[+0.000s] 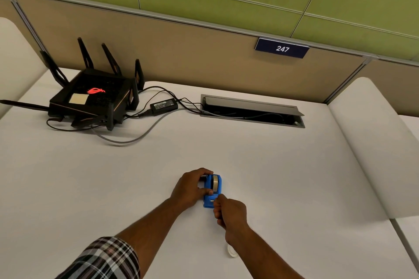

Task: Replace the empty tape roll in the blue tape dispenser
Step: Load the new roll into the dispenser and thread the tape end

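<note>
1. A blue tape dispenser (212,191) sits on a white table (283,176), near the front edge and in the middle.
2. A roll of tape (215,182) sits inside the dispenser, standing on its edge.
3. The left hand (189,189) wraps around the left side of the dispenser. Its fingers curl over the far end and its thumb presses on the near part.
4. The right hand (230,213) is at the near end of the dispenser. Its fingers are bent and bunched close together by the cutting end. I cannot tell if they are pinching the tape end.
5. A small white ring (231,252) lies on the table just under the right wrist. Part of it is hidden.
6. The left arm has a checked sleeve (104,258).
7. Far back on the left is a black router (93,99) with tall sticks pointing up.
8. A black power brick (163,106) lies beside the router, with wires going into an open cable box (251,110) in the table.
9. A dark sign (281,48) on the wall panel says 247.
</note>
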`<action>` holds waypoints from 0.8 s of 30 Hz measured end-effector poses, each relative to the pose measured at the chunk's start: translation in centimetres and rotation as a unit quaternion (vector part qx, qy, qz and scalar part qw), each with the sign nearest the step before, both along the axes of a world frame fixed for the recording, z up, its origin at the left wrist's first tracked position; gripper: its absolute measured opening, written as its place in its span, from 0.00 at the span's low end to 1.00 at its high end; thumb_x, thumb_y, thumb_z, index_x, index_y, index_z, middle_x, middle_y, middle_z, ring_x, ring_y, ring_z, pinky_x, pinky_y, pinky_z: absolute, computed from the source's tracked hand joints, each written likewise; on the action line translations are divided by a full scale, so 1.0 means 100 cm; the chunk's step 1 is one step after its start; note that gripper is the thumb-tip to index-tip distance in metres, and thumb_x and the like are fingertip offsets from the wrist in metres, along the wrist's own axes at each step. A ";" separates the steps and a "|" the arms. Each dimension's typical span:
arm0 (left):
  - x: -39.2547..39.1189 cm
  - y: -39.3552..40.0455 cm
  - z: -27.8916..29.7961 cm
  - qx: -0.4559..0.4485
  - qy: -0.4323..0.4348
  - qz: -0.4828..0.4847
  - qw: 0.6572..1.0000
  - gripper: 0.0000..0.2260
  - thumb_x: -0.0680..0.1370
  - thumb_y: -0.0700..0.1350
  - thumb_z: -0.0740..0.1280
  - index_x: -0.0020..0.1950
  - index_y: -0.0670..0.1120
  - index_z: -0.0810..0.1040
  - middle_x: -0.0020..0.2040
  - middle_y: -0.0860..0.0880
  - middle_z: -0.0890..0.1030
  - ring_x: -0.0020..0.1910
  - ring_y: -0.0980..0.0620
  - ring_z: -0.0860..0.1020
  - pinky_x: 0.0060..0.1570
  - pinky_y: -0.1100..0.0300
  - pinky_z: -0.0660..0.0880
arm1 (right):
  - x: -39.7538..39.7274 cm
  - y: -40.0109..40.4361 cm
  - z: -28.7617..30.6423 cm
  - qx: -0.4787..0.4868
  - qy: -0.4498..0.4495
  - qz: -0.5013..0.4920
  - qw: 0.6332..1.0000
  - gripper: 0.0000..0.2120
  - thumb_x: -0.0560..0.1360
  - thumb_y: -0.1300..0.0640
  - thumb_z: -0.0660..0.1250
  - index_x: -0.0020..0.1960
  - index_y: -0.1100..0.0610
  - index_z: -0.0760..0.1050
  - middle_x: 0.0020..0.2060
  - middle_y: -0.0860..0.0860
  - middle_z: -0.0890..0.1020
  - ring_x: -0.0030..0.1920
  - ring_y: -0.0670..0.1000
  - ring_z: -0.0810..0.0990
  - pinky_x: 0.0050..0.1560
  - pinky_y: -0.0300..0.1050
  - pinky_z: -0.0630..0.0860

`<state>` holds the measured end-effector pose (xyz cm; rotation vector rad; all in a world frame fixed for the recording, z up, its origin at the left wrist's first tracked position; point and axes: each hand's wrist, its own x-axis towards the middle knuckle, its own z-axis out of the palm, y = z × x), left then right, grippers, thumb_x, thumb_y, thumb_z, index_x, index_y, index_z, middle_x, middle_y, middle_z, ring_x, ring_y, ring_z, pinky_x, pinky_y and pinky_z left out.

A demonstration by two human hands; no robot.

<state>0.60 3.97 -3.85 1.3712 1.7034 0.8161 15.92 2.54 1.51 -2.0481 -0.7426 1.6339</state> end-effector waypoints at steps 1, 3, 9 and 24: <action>0.000 0.000 0.000 -0.002 0.000 0.001 1.000 0.26 0.67 0.45 0.80 0.64 0.53 0.77 0.61 0.54 0.82 0.59 0.55 0.79 0.61 0.59 0.77 | 0.001 -0.002 0.000 0.000 0.007 -0.001 1.000 0.10 0.78 0.60 0.67 0.46 0.65 0.84 0.31 0.56 0.79 0.29 0.51 0.74 0.29 0.42 0.71; 0.001 -0.002 0.000 -0.005 -0.002 0.003 1.000 0.27 0.68 0.45 0.80 0.65 0.54 0.77 0.61 0.54 0.81 0.59 0.56 0.79 0.59 0.63 0.76 | 0.003 -0.005 0.000 -0.003 0.014 -0.001 1.000 0.09 0.78 0.60 0.67 0.44 0.63 0.83 0.31 0.56 0.80 0.28 0.51 0.74 0.29 0.42 0.71; 0.002 -0.004 0.001 -0.009 0.010 0.003 1.000 0.27 0.69 0.46 0.79 0.65 0.55 0.76 0.62 0.54 0.81 0.57 0.58 0.78 0.57 0.64 0.75 | 0.005 -0.009 -0.002 0.009 0.025 0.001 1.000 0.09 0.78 0.59 0.68 0.43 0.62 0.83 0.30 0.55 0.81 0.29 0.50 0.76 0.31 0.42 0.75; 0.001 -0.003 0.004 -0.014 0.020 -0.002 1.000 0.26 0.69 0.47 0.79 0.65 0.54 0.76 0.62 0.53 0.81 0.59 0.54 0.79 0.62 0.58 0.77 | 0.005 -0.019 -0.010 0.039 0.013 0.007 0.999 0.08 0.79 0.59 0.68 0.44 0.61 0.83 0.29 0.53 0.82 0.29 0.49 0.78 0.32 0.40 0.78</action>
